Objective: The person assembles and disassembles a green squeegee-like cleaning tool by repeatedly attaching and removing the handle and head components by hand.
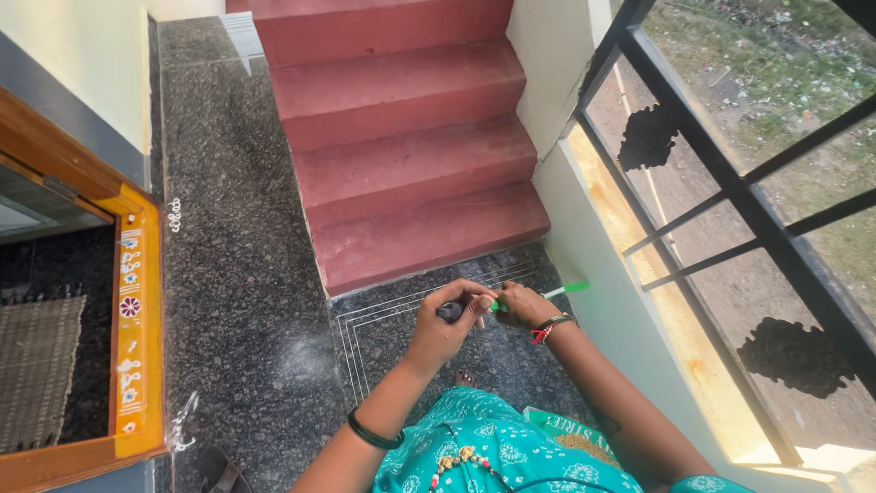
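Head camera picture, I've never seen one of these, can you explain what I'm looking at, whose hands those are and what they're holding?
There is one picture, taken by a camera worn on a person's head and looking down, so the two arms reaching in from below are that person's own. No machine is involved. The left hand grips a small dark object, too hidden to identify. The right hand holds a thin green stick-like tool, and both hands meet just above the dark speckled stone floor. Thin white lines are drawn on that floor below the hands. Ahead rise red steps, to the right is a black metal railing, and to the left a painted wooden door threshold.
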